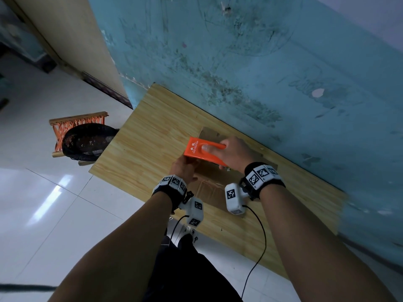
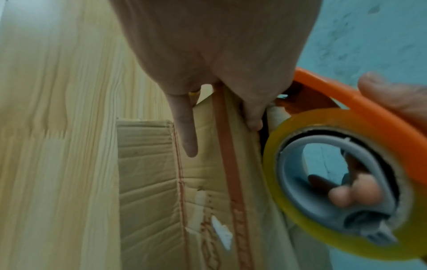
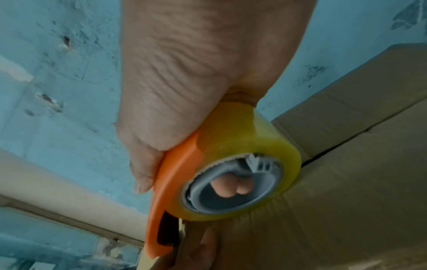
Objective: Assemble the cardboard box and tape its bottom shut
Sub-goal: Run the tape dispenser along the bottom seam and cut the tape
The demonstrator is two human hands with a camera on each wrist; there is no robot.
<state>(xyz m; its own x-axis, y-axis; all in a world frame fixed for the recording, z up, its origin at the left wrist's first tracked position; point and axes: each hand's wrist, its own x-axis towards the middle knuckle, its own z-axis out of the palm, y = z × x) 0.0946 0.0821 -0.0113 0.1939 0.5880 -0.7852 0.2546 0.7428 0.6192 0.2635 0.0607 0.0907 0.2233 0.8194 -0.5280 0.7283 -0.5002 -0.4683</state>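
A light wood-grain tabletop (image 1: pixel 152 136) stands pushed against a worn, stained blue wall (image 1: pixel 261 62) whose paint has flaked off in spots; to the left the wall meets a cream door panel (image 1: pixel 87 40), and glossy white floor tiles (image 1: pixel 54 192) spread out below the table's near edge. On the floor beside the table's left corner sits a small stool with orange webbing (image 1: pixel 72 125), with a black mesh basket (image 1: pixel 87 142) resting against it. The cardboard box (image 1: pixel 209 184) stands on the tabletop close to the wall, its bottom flaps turned upward with a dark seam running between them in the right wrist view, and one printed, scuffed flap (image 2: pixel 148 182) lies out flat on the wood. The right hand (image 1: pixel 235 151) grips an orange tape dispenser (image 1: pixel 202 151) on top of the box, thumb along the orange shell and fingertips curled through the grey core of the yellowish clear tape roll (image 3: pixel 245 151). The dispenser's front end reaches the left edge of the box. The left hand (image 1: pixel 183 168) is laid against the box's left side just under that end, with fingers (image 2: pixel 184 127) straight and pressed flat on the cardboard. Both wrists wear black bands with white marker blocks, and a black cable (image 1: pixel 259 247) trails from the right one down past the table edge.
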